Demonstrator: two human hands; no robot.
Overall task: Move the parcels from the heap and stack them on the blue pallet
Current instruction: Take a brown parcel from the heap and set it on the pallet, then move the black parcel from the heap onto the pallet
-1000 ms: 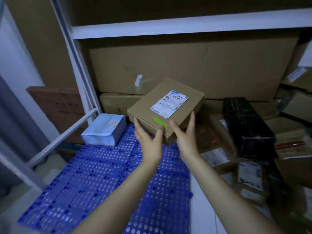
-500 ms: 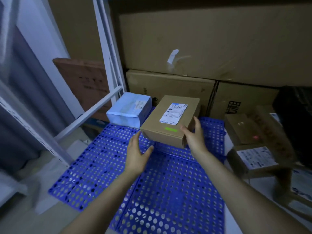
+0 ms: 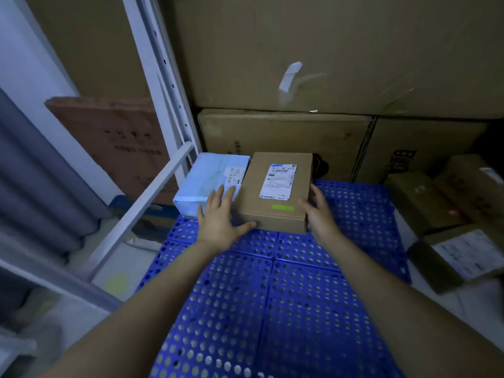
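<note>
— How were the hands?

— Both were flat with straight fingers. The left hand (image 3: 218,219) touched the near-left corner of the brown cardboard parcel (image 3: 275,195), and the right hand (image 3: 317,214) lay along its right side.

— And the parcel?

— It was a plain carton with a white shipping label (image 3: 278,181) and a green sticker (image 3: 283,207) on top. It sat at the far end of the perforated blue pallet (image 3: 272,296), touching a light blue parcel (image 3: 207,178) on its left. Large cartons (image 3: 300,64) stood stacked behind.
</note>
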